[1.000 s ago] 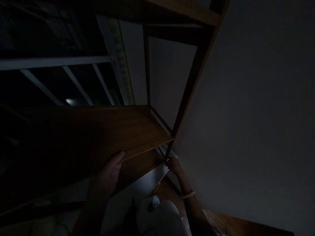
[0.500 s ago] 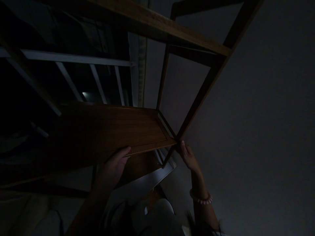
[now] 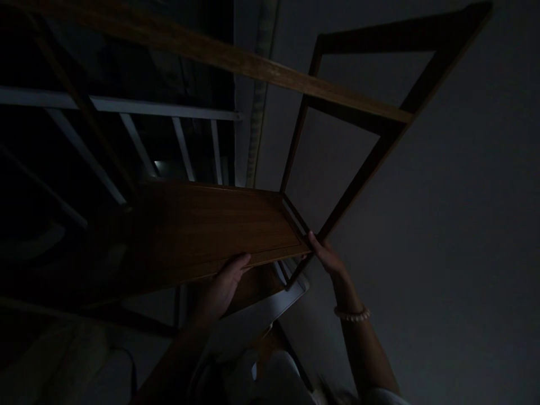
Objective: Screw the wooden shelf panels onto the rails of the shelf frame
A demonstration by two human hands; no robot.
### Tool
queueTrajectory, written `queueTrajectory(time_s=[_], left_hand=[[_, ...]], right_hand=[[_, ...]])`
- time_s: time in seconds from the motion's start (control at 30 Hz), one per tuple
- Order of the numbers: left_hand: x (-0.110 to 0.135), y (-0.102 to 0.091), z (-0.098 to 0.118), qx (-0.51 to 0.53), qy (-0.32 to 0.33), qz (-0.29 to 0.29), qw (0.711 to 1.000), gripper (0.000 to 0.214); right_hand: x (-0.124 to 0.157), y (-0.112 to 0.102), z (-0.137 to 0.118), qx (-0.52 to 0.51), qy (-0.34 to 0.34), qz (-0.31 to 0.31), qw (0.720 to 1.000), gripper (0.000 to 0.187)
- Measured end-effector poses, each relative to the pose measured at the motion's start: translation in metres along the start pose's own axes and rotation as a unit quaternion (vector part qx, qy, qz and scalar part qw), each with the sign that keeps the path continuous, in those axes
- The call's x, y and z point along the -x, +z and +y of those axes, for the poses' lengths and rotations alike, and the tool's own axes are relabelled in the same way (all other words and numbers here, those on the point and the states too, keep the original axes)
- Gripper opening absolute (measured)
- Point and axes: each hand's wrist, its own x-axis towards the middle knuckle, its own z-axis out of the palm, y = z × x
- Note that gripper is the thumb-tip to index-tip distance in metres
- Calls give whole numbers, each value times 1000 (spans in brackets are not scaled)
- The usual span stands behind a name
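A wooden shelf rack with dark uprights fills the middle of the dim head view. My left hand (image 3: 228, 281) grips the front edge of its middle shelf board (image 3: 228, 216), thumb on top and fingers underneath. At the board's right front corner, my right hand (image 3: 324, 254) is closed around the joint with the upright post (image 3: 358, 180); its thumb lies on the near side, and most fingers are hidden behind the wood. A beaded bracelet (image 3: 352, 315) circles the right wrist. Above, the front edge of the upper shelf (image 3: 270, 70) slants across the view.
A plain wall (image 3: 464, 225) stands close on the right. White window bars (image 3: 169, 108) run behind the rack at the left. Under the middle board are a lower wooden shelf (image 3: 257, 287) and a pale ledge (image 3: 274, 306). Pale cloth-like shapes lie at the lower left, hard to make out.
The rack appears slightly further right and lower in view. My right hand has shifted its hold, its thumb now up over the corner. The left hand stays on the board's front edge.
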Motion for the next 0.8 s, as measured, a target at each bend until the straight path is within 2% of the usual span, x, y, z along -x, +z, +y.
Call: queueTrajectory(time_s=[0.07,0.1,0.27,0.37,0.4,0.47,0.57,0.7,0.8], left_hand=[[2,5,1,-1,12,-10,1000,32],[2,6,1,0,14,-22,1000,30],[3,3,0,33,19,-25,999,33],[3,-2,-1,39,9,-64,997,30],[3,-3,-1,43,5,-76,996,29],[3,-3,-1,52,5,-82,995,29],[1,-1,0,55,22,-67,996,30],[-2,-1,0,47,31,-19,998,33],[-3,-5,-2,3,15,42,999,31]], right_hand=[[-6,3,0,-33,10,-46,998,48],[-7,5,1,-45,11,-47,998,48],[-2,16,7,-90,9,17,996,40],[-1,19,7,-134,21,66,989,32],[-1,19,6,-143,24,72,987,30],[-3,17,6,-141,28,45,989,30],[-5,16,8,-141,33,8,989,30],[-6,23,13,-184,23,82,979,22],[-7,29,14,-199,8,98,975,21]])
